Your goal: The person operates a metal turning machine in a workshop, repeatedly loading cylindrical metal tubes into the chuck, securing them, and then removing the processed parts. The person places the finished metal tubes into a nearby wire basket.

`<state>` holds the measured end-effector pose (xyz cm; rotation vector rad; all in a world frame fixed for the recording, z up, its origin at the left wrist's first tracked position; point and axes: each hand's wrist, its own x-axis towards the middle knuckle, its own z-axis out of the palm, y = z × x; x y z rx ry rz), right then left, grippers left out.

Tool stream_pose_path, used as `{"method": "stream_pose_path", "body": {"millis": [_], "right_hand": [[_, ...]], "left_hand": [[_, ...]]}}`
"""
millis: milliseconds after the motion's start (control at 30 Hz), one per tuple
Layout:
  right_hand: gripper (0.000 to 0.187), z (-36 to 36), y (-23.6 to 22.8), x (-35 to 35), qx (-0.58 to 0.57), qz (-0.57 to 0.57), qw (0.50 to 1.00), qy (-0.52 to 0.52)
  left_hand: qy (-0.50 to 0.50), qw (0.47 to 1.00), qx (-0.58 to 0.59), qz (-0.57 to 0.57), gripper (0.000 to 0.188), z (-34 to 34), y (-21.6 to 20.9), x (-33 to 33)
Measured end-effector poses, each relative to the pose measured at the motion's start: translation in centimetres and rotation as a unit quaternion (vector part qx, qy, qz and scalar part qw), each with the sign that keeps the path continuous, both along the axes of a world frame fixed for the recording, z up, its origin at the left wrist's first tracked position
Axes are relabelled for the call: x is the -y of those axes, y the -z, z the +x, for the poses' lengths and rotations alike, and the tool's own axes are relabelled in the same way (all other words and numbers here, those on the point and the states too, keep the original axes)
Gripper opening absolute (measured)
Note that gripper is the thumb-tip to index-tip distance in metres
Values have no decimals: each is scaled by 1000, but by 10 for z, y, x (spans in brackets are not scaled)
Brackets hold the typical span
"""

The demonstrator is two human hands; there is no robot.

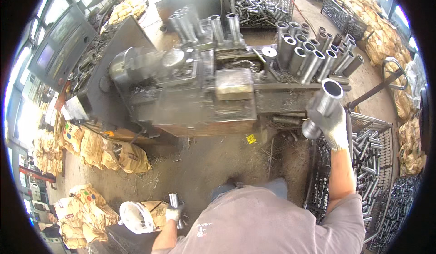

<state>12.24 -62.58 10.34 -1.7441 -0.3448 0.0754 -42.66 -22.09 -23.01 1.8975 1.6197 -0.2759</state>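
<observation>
My right hand, in a pale work glove, is closed around a shiny metal tube at the right end of the machine bed. The tube's open mouth faces up, and another round metal end shows below the fingers. At the lower left, my left hand, also gloved, grips slim metal tubes beside an open paper sack with a white lining. Just left of my right hand, several upright metal tubes stand on the machine bed.
The lathe-like machine spans the middle, with more upright tubes behind its carriage. A wire cage of loose tubes stands at right, a metal bar handle above it. Stacked paper sacks line the left floor.
</observation>
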Motion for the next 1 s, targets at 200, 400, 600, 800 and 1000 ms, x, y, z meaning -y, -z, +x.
{"method": "stream_pose_path", "body": {"millis": [200,400,600,800,1000], "right_hand": [[55,31,-60,-168,141,-238,957,-83],[65,107,-78,-315,214,-162,961,-70],[65,259,13,-452,259,-131,957,-12],[68,337,85,-525,210,-183,960,36],[70,361,98,-538,188,-178,965,49]], "left_hand": [[-41,970,236,35,68,57,-81,-43],[-13,852,518,76,42,233,-207,-128],[83,831,551,12,49,394,-239,-213],[157,875,457,19,47,452,-237,-227],[253,851,456,56,54,467,-209,-238]]}}
